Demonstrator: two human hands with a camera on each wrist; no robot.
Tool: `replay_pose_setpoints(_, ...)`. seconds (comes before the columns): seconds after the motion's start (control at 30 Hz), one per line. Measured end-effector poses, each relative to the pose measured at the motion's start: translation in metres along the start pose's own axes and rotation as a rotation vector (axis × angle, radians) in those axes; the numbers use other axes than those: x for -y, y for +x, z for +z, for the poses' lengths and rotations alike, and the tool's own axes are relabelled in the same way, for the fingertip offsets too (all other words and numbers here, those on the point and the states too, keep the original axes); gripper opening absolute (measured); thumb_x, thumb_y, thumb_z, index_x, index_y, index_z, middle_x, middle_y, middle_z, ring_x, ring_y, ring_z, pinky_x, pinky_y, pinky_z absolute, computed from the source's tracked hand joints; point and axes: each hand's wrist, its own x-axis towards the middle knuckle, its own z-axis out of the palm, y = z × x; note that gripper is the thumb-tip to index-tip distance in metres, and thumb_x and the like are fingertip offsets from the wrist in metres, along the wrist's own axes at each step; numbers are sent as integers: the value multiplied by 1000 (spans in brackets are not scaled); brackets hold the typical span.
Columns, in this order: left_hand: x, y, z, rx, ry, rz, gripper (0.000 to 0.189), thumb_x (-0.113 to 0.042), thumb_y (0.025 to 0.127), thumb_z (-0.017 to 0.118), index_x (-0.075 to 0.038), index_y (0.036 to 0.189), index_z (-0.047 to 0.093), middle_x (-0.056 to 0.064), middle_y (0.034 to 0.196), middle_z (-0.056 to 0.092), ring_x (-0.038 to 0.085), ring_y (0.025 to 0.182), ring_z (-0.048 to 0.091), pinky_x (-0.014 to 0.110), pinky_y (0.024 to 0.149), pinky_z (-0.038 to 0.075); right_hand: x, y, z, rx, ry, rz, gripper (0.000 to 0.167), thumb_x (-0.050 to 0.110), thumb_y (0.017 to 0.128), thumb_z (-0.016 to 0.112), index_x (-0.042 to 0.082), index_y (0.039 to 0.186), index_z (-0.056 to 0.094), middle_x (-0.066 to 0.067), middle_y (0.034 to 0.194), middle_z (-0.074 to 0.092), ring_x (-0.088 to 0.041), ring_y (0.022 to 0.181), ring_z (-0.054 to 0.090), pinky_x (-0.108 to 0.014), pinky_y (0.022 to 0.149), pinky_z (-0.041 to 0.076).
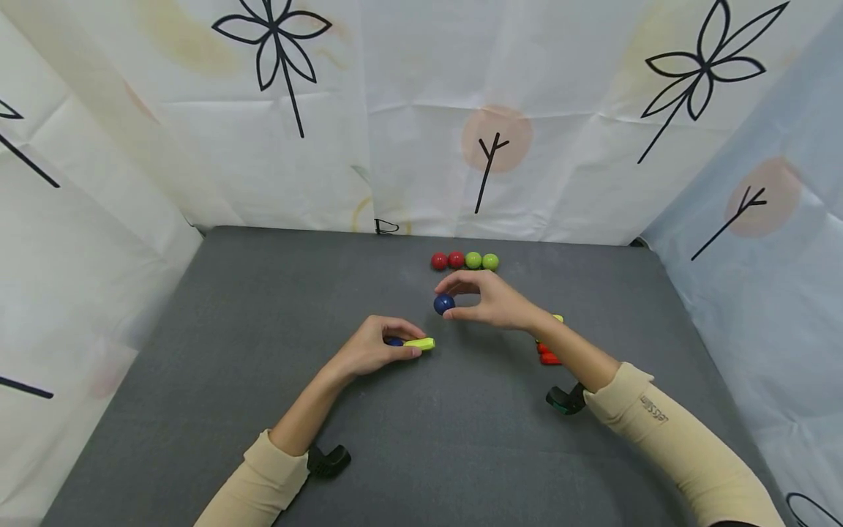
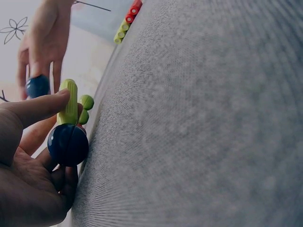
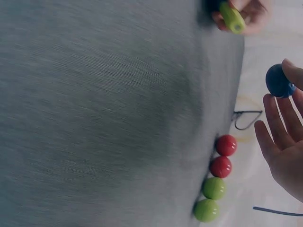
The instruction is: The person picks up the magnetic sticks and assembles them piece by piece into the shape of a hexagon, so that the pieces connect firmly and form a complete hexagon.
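Observation:
My left hand point(image 1: 372, 345) pinches a short yellow-green stick point(image 1: 420, 343) between thumb and fingers, just above the grey tabletop. At the stick's near end is a dark blue ball point(image 2: 68, 145) with a seam down it, seen against the fingers in the left wrist view. To the right and a little farther off, my right hand point(image 1: 490, 300) holds another dark blue ball point(image 1: 444, 304) by thumb and fingertips. That ball shows whole in the right wrist view, held up off the table. The two hands are apart.
Beyond my right hand, two red balls point(image 1: 456, 260) and two green balls point(image 1: 473, 260) sit in a row. Red sticks point(image 1: 550, 359) and yellow-green sticks point(image 2: 121, 33) lie together at the right, partly hidden by my right forearm. Patterned white curtains point(image 1: 421, 168) surround the grey table point(image 1: 263, 293).

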Motion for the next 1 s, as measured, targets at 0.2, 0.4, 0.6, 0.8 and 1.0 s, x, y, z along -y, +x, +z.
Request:
replay_pose_setpoints(0.2, 0, -1, 0, 3, -2, 2, 22, -20, 95, 86, -17, 116, 84, 4, 110, 83, 15, 97, 72, 35, 88, 54, -8, -19, 17, 34, 80, 24, 41, 7, 95, 83, -3, 133, 69, -14, 132, 74, -33, 124, 72, -55, 115, 53)
replay_pose_setpoints(0.4, 0, -2, 0, -3, -2, 23, 21, -19, 95, 86, -15, 115, 84, 6, 108, 82, 16, 94, 70, 32, 84, 54, -12, -27, 34, 70, 106, 33, 42, 8, 95, 83, -1, 133, 69, -14, 131, 74, -30, 121, 73, -50, 111, 57)
replay_pose_setpoints(0.6, 0, -2, 1, -25, 13, 33, 20, -18, 95, 85, -16, 115, 84, 5, 106, 82, 17, 92, 68, 30, 80, 53, -15, -29, 43, 31, 110, 73, 40, 8, 95, 84, 2, 132, 70, -14, 132, 74, -31, 118, 75, -45, 103, 62)
replay_pose_setpoints(0.8, -2, 0, 6, -24, 65, 63, 22, -21, 97, 84, -14, 117, 81, 4, 108, 81, 16, 96, 68, 30, 86, 51, -13, -32, 45, 9, 143, 96, 42, 7, 94, 85, 3, 133, 70, -16, 133, 73, -31, 108, 76, -34, 92, 65)
replay_pose_setpoints(1.0, -3, 2, 10, -55, 67, 56, 22, -20, 96, 85, -14, 116, 81, 4, 108, 82, 15, 97, 70, 31, 88, 51, -10, -37, 44, 6, 234, 111, 49, 4, 98, 78, -5, 142, 59, -26, 137, 70, -35, 114, 76, -32, 97, 64)
